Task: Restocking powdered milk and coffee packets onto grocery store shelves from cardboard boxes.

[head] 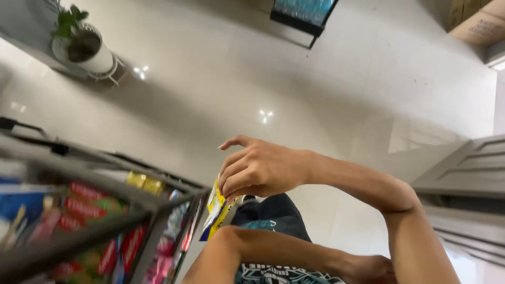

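Holding one yellow and white packet (216, 208) pinched at its top edge, the right hand (260, 168) hangs just beside the corner of the dark metal shelf rack (152, 210), fingers curled in a closed grip around it. The step looks like the packet passing between hand and rack; a next move would need a careful line past the rack's frame. The left hand (373, 268) sits low near the person's shirt, its grip hidden, so I cannot tell. One rack, many snack packs (84, 200) too blurred to count, one potted plant (84, 44), one cardboard box (481, 23).
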